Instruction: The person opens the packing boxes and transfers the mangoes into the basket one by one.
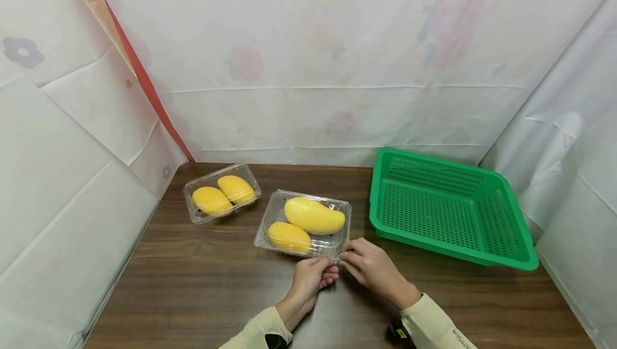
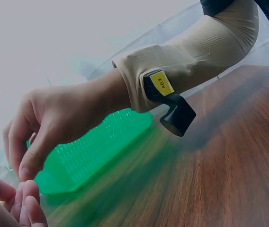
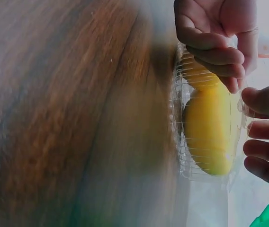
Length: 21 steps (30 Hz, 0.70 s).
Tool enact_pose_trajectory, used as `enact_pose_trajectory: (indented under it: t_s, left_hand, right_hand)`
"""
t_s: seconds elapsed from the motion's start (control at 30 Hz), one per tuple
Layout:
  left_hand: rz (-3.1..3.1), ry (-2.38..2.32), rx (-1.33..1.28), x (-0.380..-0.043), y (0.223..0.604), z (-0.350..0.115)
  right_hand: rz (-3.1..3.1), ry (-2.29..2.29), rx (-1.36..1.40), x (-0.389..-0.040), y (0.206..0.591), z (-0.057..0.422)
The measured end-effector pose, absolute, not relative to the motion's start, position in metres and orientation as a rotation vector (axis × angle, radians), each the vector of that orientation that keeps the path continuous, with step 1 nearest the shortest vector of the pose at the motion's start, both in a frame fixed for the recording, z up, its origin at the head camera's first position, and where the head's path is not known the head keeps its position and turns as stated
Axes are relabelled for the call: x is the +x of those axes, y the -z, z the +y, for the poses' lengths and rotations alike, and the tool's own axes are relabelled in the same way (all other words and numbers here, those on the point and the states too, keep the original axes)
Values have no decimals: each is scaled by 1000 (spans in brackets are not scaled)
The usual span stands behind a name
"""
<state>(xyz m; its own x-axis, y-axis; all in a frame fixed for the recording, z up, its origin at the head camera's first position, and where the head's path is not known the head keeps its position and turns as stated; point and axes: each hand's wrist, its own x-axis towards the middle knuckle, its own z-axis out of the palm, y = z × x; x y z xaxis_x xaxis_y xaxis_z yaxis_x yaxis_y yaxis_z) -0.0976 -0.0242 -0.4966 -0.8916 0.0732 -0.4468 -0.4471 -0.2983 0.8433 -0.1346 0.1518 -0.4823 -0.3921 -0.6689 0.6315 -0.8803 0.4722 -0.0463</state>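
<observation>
A clear plastic clamshell box [image 1: 273, 211] with a long yellow mango [image 1: 314, 215] and a smaller mango [image 1: 289, 237] inside lies before me. At its near right corner, my left hand [image 1: 310, 279] pinches the rim between thumb and forefinger, its other fingers curled below. My right hand [image 1: 373, 267] comes in from the right and pinches the same corner. Both sets of fingertips meet close together there. The right wrist view shows the mangoes through the box's ribbed side wall [image 3: 179, 118], with my right thumb [image 3: 260, 100] at the rim.
Another clear box [image 1: 202, 218] with two mangoes stands at the back left of the brown wooden table [image 1: 202, 285]. A green perforated plastic basket [image 1: 453, 252] sits at the right. White patterned sheets [image 1: 308, 60] hang around the table's back and sides.
</observation>
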Motion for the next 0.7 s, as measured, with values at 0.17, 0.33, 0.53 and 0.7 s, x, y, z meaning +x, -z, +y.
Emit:
enact_pose_trajectory:
  t_s: [0.17,0.33,0.53,0.7]
  left_hand:
    - [1607,-2267,-476,-98,499,-22]
    - [1606,-2312,-467,-95,498,-19]
    - [1652,-2322,-438,-91,500,-16]
    - [1676,-2277,-424,-94,500,-23]
  right_hand:
    - [-2109,-419,1321,-136,486,149]
    - [-2140,-425,1330,-136,488,148]
    - [-2159,-406,1334,-139,474,153]
    - [-2155,-455,1319,-141,449,147]
